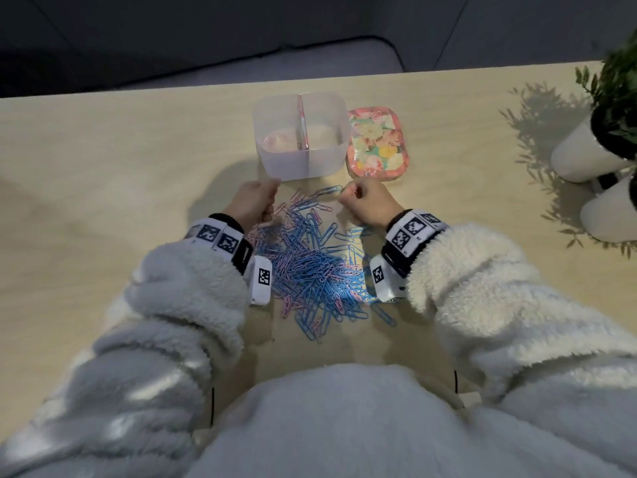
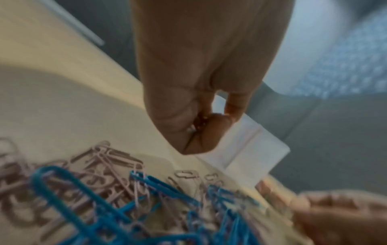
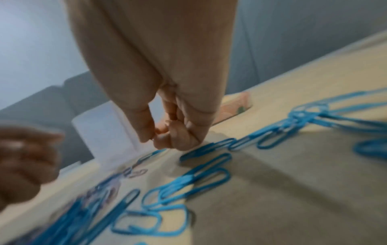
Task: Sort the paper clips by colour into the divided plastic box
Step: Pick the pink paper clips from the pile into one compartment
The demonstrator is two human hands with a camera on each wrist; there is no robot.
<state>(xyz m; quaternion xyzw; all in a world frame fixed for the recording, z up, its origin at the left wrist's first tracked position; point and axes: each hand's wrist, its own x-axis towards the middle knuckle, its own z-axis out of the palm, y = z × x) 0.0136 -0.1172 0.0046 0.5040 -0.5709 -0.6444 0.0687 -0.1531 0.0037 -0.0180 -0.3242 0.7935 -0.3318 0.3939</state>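
A translucent divided box [image 1: 300,139] stands at the far middle of the table; pink shows in its left compartment. A heap of blue and pink paper clips [image 1: 310,267] lies between my forearms. My left hand [image 1: 256,201] hovers at the heap's far left corner, just short of the box [image 2: 251,149]. Its fingers [image 2: 201,136] are curled round small pale pink clips that glint in the fist. My right hand [image 1: 362,201] hovers over the far blue clips [image 3: 201,175], fingers curled, thumb tip [image 3: 144,137] against a fingertip. I see nothing held there.
The box's floral pink lid [image 1: 377,141] lies flat just right of the box. Two white plant pots [image 1: 582,153] with green leaves stand at the table's right edge. The table's far edge [image 1: 206,86] runs just behind the box, with dark seating beyond.
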